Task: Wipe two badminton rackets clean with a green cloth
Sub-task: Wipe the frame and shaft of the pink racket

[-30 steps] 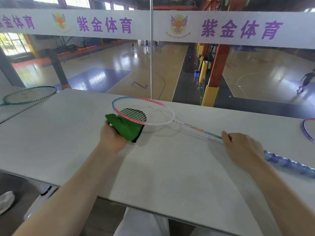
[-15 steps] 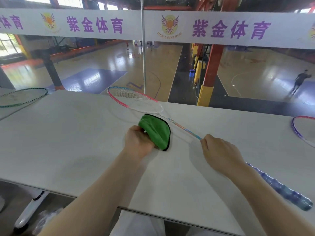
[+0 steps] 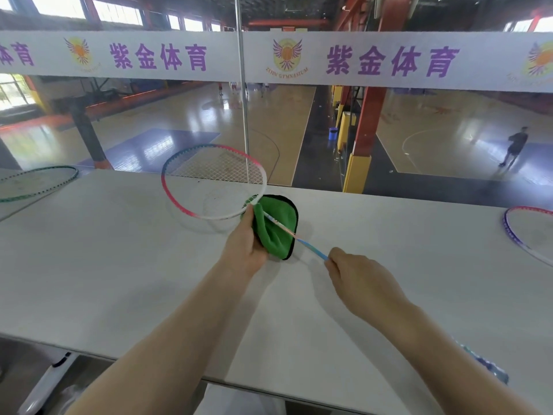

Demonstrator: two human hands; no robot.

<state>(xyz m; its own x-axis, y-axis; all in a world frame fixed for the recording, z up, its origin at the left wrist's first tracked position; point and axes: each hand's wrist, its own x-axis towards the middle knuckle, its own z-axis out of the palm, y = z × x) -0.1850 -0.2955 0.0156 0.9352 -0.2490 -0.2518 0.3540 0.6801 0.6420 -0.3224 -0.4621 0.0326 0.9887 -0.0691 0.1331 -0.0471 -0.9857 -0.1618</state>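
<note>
Racket point(image 3: 214, 181) with the pink and white rim hangs tilted above the tabletop point(image 3: 119, 265), its head raised so its shaft runs through the green cloth point(image 3: 276, 227). Left hand point(image 3: 247, 247) grips that cloth, folded around the shaft just below the head, probably to wipe along it. Right hand point(image 3: 362, 283) clenches the shaft nearer the handle, steadying the racket.

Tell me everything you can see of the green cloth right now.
The green cloth looks like soft, fuzzy microfibre with a dark edge trim. It is folded around the shaft of the pink racket, just below the head. The left hand grips it, thumb on top. It sits above the white table; whether it touches the table is unclear.
</note>
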